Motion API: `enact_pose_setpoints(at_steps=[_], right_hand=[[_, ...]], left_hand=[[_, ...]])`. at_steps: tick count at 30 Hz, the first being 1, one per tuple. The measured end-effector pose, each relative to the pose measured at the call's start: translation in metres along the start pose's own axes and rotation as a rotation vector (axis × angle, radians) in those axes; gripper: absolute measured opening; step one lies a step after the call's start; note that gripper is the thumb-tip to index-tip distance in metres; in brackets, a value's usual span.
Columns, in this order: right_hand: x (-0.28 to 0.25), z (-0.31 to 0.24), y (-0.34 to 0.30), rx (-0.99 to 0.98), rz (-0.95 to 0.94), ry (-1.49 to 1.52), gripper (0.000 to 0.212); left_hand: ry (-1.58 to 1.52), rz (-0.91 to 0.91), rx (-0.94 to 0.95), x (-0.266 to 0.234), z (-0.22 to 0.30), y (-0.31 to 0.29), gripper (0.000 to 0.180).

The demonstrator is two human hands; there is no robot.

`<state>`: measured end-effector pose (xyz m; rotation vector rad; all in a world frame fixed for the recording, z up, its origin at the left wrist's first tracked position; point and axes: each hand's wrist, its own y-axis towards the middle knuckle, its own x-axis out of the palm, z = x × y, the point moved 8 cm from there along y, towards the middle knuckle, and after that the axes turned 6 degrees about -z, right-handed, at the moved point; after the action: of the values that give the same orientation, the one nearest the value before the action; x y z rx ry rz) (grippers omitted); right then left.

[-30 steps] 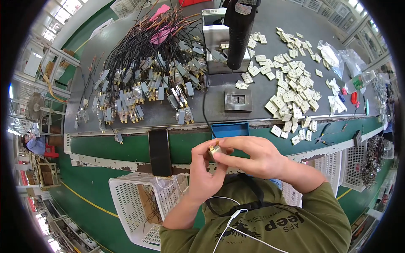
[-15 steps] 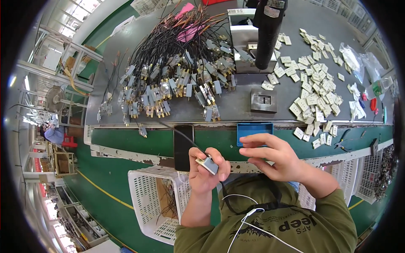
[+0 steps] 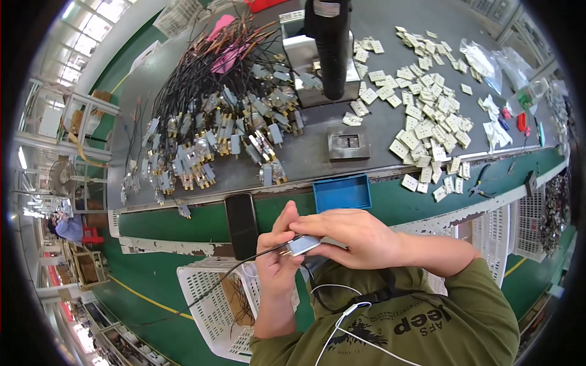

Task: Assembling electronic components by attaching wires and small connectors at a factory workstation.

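Both of my hands meet just below the bench edge on one small part. My left hand (image 3: 278, 259) grips a wired connector (image 3: 301, 245), a grey-silver block with brass pins and a black wire trailing down to the left. My right hand (image 3: 354, 235) reaches across from the right and pinches the same block from above. A blue tray (image 3: 342, 193) sits on the bench edge just above my hands. A black phone (image 3: 242, 224) lies to their left.
A big heap of black-wired connectors (image 3: 210, 131) covers the left of the grey bench. Several small white plates (image 3: 430, 116) are scattered at the right. A black press column (image 3: 330, 46) stands at the back centre over a metal fixture (image 3: 348, 144). A white basket (image 3: 213, 299) sits under my left arm.
My right hand has come back onto the connector held in my left hand. The view has shifted, so the bench appears further up and to the right.
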<state>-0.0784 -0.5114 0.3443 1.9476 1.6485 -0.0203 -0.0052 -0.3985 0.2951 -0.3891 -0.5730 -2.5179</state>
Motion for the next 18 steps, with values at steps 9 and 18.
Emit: enact_pose_setpoints(at_steps=[9, 18], right_hand=[[-0.006, -0.003, -0.005, -0.125, -0.043, -0.111, 0.051], [0.0, 0.011, -0.004, 0.101, -0.085, 0.114, 0.051]], left_hand=[[0.242, -0.038, 0.098, -0.001, 0.004, 0.0, 0.041], [0.862, -0.12, 0.267, 0.012, 0.018, -0.001, 0.047]])
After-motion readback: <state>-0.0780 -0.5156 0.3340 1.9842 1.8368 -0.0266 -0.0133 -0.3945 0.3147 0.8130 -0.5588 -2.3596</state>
